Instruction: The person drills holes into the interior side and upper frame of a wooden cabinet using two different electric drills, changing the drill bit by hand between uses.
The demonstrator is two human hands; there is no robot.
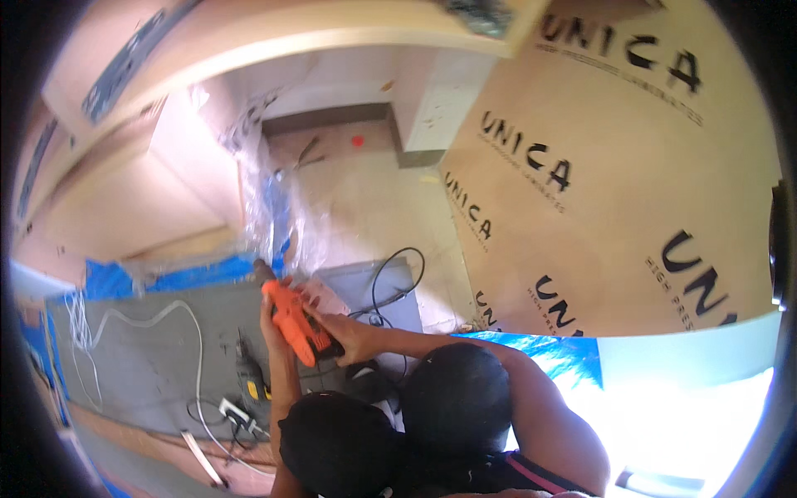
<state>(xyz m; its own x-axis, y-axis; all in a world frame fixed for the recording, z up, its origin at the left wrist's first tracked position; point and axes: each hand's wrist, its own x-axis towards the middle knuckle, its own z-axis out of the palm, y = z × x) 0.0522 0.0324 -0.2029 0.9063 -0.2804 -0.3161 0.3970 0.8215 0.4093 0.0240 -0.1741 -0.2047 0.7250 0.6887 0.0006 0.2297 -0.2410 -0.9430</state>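
Observation:
An orange power tool with a dark grey nose is held in front of my knees, its nose tilted up and to the left. My left hand is closed along its left side. From the right, my right hand grips its rear right side, the palm partly covering the dark lower part. Whether the tool is a drill or a heat gun, I cannot tell. A black and yellow drill with a thin bit lies on the grey board, left of my left forearm.
A white cable loops across the board to a white plug block. A black cord curls at the right. Wooden cabinet frames stand left, with blue sheeting below. A large tan printed panel leans right.

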